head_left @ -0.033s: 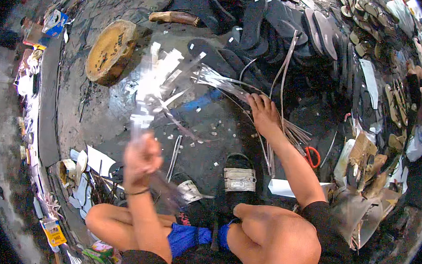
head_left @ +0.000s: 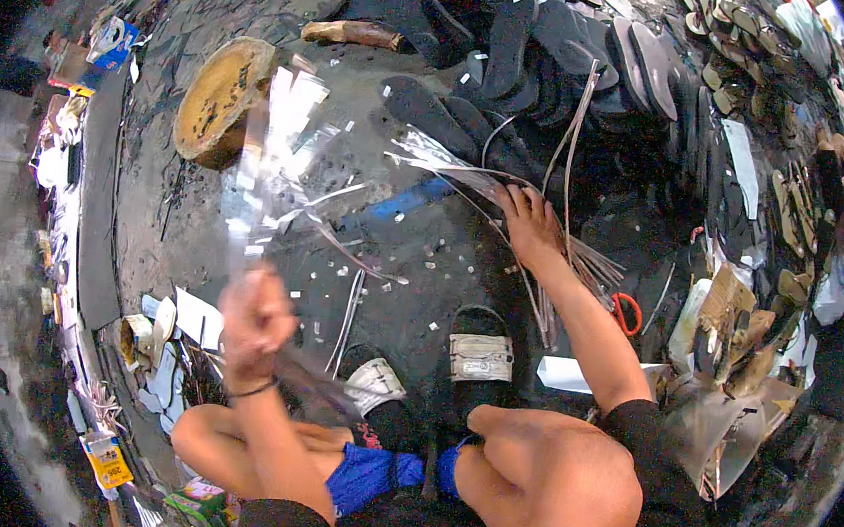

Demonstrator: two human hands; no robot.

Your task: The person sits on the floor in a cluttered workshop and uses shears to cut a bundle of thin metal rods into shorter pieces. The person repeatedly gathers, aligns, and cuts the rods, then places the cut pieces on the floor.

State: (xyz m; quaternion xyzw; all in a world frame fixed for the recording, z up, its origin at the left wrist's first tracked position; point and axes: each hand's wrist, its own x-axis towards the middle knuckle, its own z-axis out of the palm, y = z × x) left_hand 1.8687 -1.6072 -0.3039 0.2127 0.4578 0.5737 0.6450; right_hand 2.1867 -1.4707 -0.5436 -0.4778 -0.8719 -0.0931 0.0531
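My left hand point(head_left: 256, 319), smeared by motion, is closed round one end of a bundle of thin, shiny whitish strips point(head_left: 294, 117). The strips fan out from it toward the wooden block, and a dark tail trails below the wrist. At right of centre, my right hand point(head_left: 530, 231) has its fingers bent over a second bundle of pale strips point(head_left: 450, 169). Those strips stick out on both sides of the hand, their far ends spreading beside the dark sandal soles point(head_left: 425, 113). Orange-handled scissors point(head_left: 626, 314) lie near my right forearm.
A round wooden block point(head_left: 218, 95) stands at the upper left, with a short wooden stick point(head_left: 352, 34) beyond it. Many black soles point(head_left: 511, 45) lie piled at the far side. Small white scraps point(head_left: 378, 245) dot the dark floor. My sandalled feet point(head_left: 479, 357) are close in front.
My left hand has swung a little to the left, and its strips have moved left with it toward the wooden block. The right hand stays almost still on its bundle.
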